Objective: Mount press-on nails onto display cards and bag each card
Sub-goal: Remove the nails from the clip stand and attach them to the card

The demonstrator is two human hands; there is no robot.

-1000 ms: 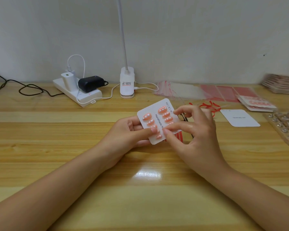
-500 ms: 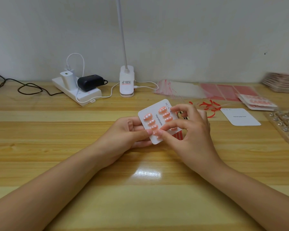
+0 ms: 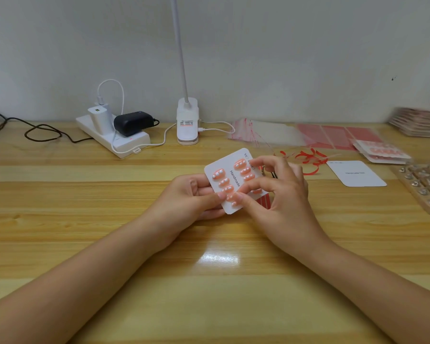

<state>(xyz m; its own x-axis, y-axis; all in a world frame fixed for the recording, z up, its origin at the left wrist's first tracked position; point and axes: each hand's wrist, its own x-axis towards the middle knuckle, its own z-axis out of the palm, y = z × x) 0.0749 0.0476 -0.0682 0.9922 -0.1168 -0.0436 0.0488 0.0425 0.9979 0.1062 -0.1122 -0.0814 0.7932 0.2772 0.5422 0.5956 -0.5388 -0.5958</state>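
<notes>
Your left hand (image 3: 191, 194) grips the card (image 3: 231, 180) by its left edge, thumb on the face and fingers behind, holding it tilted above the table (image 3: 109, 219) at centre. Your right hand (image 3: 281, 194) is curled over the card's right side, thumb tip pressing a nail (image 3: 231, 196) near the lower end, index finger touching the upper right row. The card carries peach nails with white dots in 2 columns beside the word "Handmade". A blank card (image 3: 356, 173) lies flat to the right, near red strips (image 3: 308, 157). Clear bags (image 3: 266, 134) lie at the back right, a nail tray (image 3: 425, 184) at the right edge.
</notes>
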